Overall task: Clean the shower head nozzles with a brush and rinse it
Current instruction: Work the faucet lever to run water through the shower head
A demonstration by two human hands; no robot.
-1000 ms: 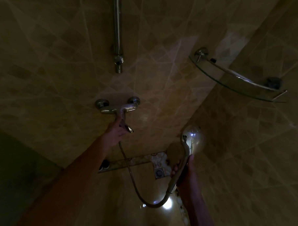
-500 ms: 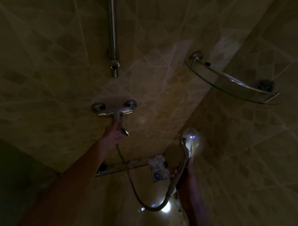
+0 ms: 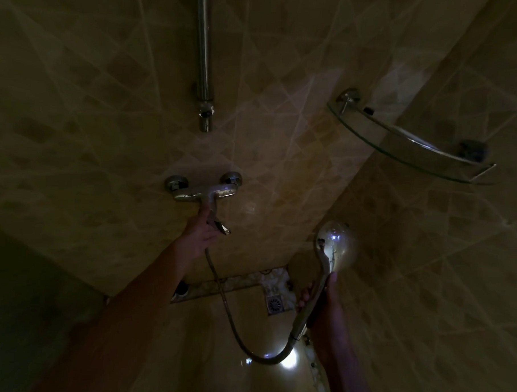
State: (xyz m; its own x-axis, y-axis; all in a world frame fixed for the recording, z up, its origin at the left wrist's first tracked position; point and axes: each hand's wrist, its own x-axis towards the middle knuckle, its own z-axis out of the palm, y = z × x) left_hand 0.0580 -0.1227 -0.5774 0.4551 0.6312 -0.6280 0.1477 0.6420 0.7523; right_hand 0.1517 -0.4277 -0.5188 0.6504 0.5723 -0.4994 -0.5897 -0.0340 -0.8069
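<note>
My right hand grips shower head by its handle, right of mixer lever, which my left hand holds; chrome likely slick, rigid, light

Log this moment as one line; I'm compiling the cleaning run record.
phase: rinse setup | left hand: grips mixer lever | right hand: holds shower head by handle | water: none visible

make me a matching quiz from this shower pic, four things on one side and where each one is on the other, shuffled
Things:
1. shower head
2. faucet lever
3. glass shelf
4. floor drain

Places:
A. in the wall corner, upper right
B. held by its handle in the right hand
C. low, between the hose and the right hand
D. at the left hand

Pairs: 1-B, 2-D, 3-A, 4-C
</note>
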